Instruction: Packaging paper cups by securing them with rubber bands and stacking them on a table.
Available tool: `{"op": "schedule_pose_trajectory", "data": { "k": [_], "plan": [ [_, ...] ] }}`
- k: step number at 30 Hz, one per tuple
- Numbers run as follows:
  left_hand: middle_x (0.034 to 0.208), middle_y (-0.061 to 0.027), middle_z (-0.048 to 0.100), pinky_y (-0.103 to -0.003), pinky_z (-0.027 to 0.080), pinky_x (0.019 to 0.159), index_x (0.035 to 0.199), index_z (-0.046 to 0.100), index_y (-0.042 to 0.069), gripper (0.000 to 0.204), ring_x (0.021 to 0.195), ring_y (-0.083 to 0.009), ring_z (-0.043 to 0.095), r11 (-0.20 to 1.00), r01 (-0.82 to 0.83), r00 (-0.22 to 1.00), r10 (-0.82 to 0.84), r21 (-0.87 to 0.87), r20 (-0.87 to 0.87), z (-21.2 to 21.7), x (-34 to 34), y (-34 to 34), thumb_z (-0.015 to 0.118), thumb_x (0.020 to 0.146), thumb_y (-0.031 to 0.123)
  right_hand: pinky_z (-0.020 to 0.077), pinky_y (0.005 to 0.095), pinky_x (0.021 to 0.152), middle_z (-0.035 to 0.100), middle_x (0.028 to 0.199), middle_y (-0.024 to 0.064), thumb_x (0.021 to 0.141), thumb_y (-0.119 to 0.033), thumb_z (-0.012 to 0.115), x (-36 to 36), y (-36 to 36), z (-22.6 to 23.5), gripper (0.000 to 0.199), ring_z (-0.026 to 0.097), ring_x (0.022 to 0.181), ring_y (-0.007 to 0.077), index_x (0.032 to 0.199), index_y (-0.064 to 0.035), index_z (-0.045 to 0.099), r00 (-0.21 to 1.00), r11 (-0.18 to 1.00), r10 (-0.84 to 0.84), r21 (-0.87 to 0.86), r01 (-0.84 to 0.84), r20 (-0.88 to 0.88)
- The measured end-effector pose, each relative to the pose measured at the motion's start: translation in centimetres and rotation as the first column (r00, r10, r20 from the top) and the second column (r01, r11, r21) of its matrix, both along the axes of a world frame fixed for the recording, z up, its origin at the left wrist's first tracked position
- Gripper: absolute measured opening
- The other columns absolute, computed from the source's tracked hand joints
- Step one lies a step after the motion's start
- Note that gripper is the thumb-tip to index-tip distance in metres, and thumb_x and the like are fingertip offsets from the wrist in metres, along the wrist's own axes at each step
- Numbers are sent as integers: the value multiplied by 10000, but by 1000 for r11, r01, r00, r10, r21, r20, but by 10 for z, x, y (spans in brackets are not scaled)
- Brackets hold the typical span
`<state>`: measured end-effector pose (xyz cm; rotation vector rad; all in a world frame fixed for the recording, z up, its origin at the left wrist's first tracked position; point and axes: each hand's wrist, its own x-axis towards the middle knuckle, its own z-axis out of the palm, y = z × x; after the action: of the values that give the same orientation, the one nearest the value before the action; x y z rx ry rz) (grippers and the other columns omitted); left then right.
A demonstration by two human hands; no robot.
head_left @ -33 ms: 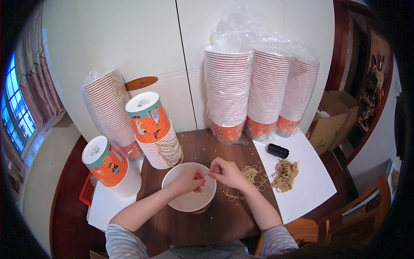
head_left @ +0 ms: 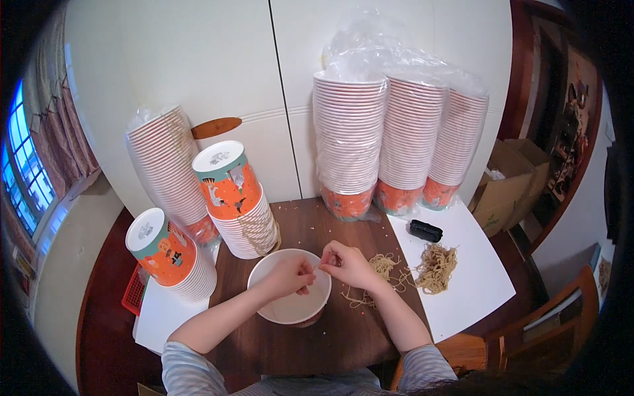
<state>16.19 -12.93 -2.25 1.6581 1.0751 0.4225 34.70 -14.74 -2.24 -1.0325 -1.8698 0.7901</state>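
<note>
A white-lined paper bucket (head_left: 284,309) stands upright with its mouth facing up, close in front of me. Over its opening, my left hand (head_left: 290,277) is closed, fingertips drawn together near the right part of the rim. My right hand (head_left: 350,266) is closed in a pinch at that same side of the rim, almost meeting the left. Whatever lies between the fingers is too small to make out. Just right of the bucket lies a loose tangle of tan cords (head_left: 383,267), and a thicker bundle of tan cords (head_left: 436,267) rests beyond it on white board.
Inverted stacks of orange-and-green paper buckets (head_left: 162,257) (head_left: 228,191) stand at left, cords hanging on the taller one. Plastic-wrapped bucket stacks (head_left: 350,138) rise at the back right, another (head_left: 168,165) back left. A black object (head_left: 425,230) sits near the cords. A wooden chair (head_left: 561,317) is right.
</note>
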Motion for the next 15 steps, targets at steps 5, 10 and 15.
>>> {"op": "schedule_pose_trajectory", "data": {
  "k": [5,10,15],
  "plan": [
    [680,-83,571,-294,464,581,873,521,-14,268,635,-174,574,882,40,976,67,469,-209,-2,4,0,636,725,177,443,257,554,559,651,52,723,-50,629,2,1,-1,178,524,579,109,817,-16,481,999,1000,5,-14,-6,-34],
    [724,-34,568,-267,426,613,928,560,16,312,677,-130,529,850,158,969,-35,503,-244,-5,-1,6,647,729,240,450,262,562,565,667,57,725,-43,620,3,1,-2,171,542,595,117,816,-18,479,999,1000,10,-27,-11,-31],
    [770,-45,596,-255,430,629,911,599,51,226,682,-141,543,943,131,984,-85,305,-159,12,1,-11,609,766,224,456,272,570,567,672,64,724,-38,605,3,2,-2,163,557,603,138,824,-18,478,1000,1000,13,-7,-13,-24]
  ]
}}
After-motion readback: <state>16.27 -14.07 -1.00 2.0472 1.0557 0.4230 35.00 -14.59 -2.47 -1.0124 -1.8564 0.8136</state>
